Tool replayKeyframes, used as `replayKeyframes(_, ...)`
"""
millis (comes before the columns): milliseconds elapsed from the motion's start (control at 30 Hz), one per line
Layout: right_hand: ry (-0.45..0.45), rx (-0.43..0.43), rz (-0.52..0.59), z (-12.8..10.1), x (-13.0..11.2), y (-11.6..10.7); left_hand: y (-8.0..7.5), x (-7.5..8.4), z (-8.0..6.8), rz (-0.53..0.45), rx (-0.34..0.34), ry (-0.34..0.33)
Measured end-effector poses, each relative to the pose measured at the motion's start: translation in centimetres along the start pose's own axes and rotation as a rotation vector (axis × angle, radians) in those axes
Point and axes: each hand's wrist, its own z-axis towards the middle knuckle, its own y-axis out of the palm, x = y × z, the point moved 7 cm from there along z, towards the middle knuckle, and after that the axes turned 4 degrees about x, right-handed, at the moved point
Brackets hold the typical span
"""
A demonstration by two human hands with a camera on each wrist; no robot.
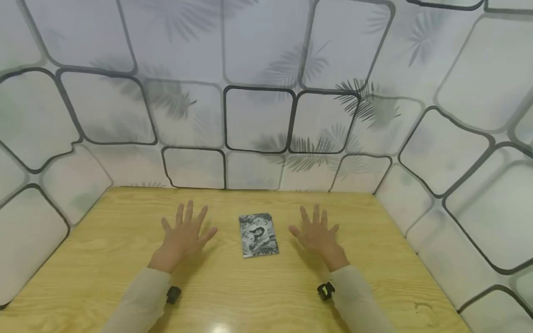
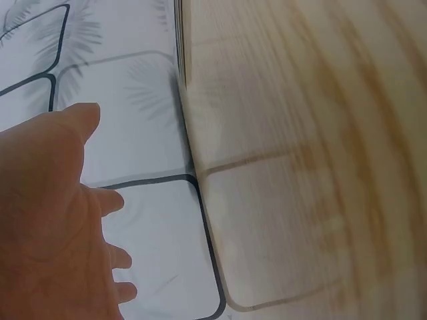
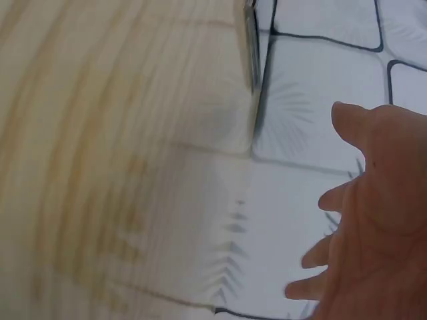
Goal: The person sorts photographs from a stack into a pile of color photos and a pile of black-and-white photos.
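Observation:
A small black-and-white printed packet [image 1: 258, 235] lies flat on the wooden table [image 1: 233, 296], between my two hands. My left hand [image 1: 183, 236] is spread palm down to the left of it, fingers straight and apart, holding nothing. To the packet's right my right hand [image 1: 315, 233] is spread the same way, also with nothing in it. Neither hand touches the packet. In the left wrist view my left hand [image 2: 50, 220] shows with fingers extended beside the table top [image 2: 307, 167]. The right wrist view shows my right hand [image 3: 373, 213] with fingers extended beside the table top [image 3: 120, 147].
White walls [image 1: 258, 92] patterned with dark rounded tile outlines and leaf prints close in the table at the back and on both sides. A black wrist strap [image 1: 325, 291] sits on each pale sleeve.

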Motion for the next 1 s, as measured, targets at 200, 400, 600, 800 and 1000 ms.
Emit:
replayKeyframes(200,-0.103,-0.079,0.162,0.0,-2.4,0.2,0.2,0.0,0.1,0.004,0.007,0.003)
replayKeyframes(400,-0.127,-0.059,0.295,0.0,-3.8,-0.7,0.6,1.1,0.5,-0.1,-0.019,0.046)
replayKeyframes(600,-0.074,-0.069,0.365,0.8,-4.1,0.5,1.3,2.5,0.8,-0.33,-0.054,0.058)
replayKeyframes(800,-0.047,-0.098,0.476,1.3,-5.2,1.1,2.3,4.4,1.4,-0.496,-0.126,0.019)
replayKeyframes(1000,-0.005,-0.1,0.538,1.5,-6.2,1.4,2.9,5.5,1.7,-0.611,-0.108,-0.024)
